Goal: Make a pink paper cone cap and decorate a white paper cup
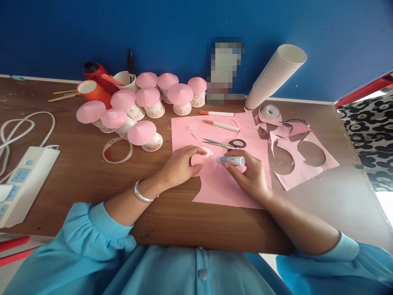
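My left hand (pixel 183 164) pinches a pink paper piece (pixel 206 160) between thumb and fingers. Closed round a white and blue glue stick (pixel 235 160) is my right hand (pixel 252 175); the stick lies level, its left end at the edge of the pink piece. Both hands are over a large pink sheet (pixel 229 188) with a curved cut at its lower left. Scissors (pixel 225 144) rest on the sheet just beyond the hands. Two markers, one orange-capped (pixel 216 113) and one brown-capped (pixel 222 125), lie farther back.
Paper cups with pink cone tops (pixel 142 132) stand at the back left, near a tape ring (pixel 118 150) and red tool (pixel 100 76). A power strip (pixel 30 180) lies far left. Cup stack (pixel 276 76), tape roll (pixel 270 112) and paper scraps (pixel 287 176) are right.
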Action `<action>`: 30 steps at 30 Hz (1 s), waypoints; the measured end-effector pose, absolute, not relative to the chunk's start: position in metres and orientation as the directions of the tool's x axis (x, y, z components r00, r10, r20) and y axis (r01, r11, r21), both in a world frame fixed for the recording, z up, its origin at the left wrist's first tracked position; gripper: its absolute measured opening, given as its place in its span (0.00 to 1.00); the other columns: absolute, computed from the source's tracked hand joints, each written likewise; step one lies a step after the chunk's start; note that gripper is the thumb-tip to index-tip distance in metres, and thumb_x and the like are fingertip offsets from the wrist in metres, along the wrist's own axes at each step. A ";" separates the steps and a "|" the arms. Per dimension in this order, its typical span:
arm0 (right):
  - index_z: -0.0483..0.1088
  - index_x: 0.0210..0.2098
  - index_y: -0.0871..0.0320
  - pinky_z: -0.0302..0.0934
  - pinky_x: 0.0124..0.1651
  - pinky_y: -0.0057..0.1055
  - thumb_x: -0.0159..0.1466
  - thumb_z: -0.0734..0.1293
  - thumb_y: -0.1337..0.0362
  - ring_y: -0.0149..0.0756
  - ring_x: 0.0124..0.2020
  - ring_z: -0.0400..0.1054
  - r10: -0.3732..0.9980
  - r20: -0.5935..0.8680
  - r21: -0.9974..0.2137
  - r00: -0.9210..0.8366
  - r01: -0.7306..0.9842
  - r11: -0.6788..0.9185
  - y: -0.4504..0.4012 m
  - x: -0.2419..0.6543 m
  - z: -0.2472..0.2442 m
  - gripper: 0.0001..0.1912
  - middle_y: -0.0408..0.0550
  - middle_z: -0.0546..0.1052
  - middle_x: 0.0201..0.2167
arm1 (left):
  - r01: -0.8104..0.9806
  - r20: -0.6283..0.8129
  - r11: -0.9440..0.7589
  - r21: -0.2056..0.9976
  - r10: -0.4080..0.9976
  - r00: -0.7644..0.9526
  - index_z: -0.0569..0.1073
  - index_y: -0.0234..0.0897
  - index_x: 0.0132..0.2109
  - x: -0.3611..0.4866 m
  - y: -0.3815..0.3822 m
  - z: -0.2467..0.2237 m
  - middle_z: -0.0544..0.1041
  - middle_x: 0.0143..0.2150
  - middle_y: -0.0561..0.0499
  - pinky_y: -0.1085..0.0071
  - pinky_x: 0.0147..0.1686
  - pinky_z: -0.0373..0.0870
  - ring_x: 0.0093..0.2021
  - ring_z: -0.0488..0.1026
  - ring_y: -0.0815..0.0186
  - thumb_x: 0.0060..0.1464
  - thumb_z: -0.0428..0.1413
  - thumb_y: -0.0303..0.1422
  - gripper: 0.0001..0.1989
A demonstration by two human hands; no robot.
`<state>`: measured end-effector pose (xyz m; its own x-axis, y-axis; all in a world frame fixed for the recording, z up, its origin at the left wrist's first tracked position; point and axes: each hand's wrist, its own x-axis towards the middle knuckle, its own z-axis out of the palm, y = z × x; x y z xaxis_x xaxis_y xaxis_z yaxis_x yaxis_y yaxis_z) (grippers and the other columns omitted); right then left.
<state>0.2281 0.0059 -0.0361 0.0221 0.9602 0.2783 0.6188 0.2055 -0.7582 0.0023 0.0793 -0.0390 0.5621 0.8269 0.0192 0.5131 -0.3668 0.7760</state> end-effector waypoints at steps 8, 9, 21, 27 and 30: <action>0.72 0.41 0.55 0.64 0.32 0.32 0.69 0.68 0.59 0.32 0.24 0.69 0.951 0.297 -0.631 -0.085 0.730 0.262 0.015 0.222 -0.033 0.06 0.46 0.81 0.33 | 0.541 -0.017 -0.353 0.764 0.826 0.563 0.77 0.39 0.53 0.004 0.078 -0.039 0.81 0.52 0.48 0.63 0.53 0.75 0.46 0.79 0.62 0.55 0.61 0.25 0.18; 0.71 0.41 0.55 0.63 0.33 0.32 0.69 0.67 0.59 0.33 0.24 0.69 0.950 0.291 -0.623 -0.111 0.732 0.277 0.016 0.221 -0.034 0.06 0.46 0.80 0.32 | 0.542 -0.020 -0.353 0.762 0.825 0.565 0.77 0.38 0.54 0.004 0.078 -0.039 0.81 0.52 0.48 0.62 0.53 0.75 0.46 0.79 0.62 0.55 0.61 0.25 0.18; 0.70 0.43 0.56 0.62 0.38 0.34 0.73 0.63 0.57 0.39 0.33 0.74 0.933 0.218 -0.514 -0.285 0.779 0.358 0.023 0.214 -0.044 0.09 0.52 0.81 0.38 | 0.541 -0.021 -0.378 0.751 0.805 0.593 0.77 0.36 0.53 0.005 0.081 -0.039 0.81 0.53 0.47 0.61 0.57 0.74 0.50 0.79 0.60 0.55 0.62 0.28 0.17; 0.70 0.43 0.57 0.60 0.37 0.34 0.74 0.62 0.58 0.40 0.35 0.73 0.915 0.226 -0.432 -0.334 0.807 0.402 0.027 0.214 -0.040 0.10 0.53 0.81 0.39 | 0.545 -0.015 -0.386 0.744 0.806 0.592 0.77 0.37 0.52 0.006 0.081 -0.039 0.82 0.53 0.47 0.61 0.57 0.74 0.51 0.79 0.60 0.55 0.61 0.27 0.16; 0.70 0.42 0.58 0.60 0.37 0.34 0.74 0.62 0.57 0.42 0.36 0.74 0.919 0.194 -0.391 -0.344 0.832 0.394 0.029 0.215 -0.035 0.11 0.54 0.81 0.39 | 0.560 -0.034 -0.379 0.737 0.806 0.591 0.77 0.38 0.52 0.006 0.082 -0.037 0.82 0.53 0.48 0.61 0.56 0.75 0.49 0.80 0.61 0.55 0.61 0.27 0.16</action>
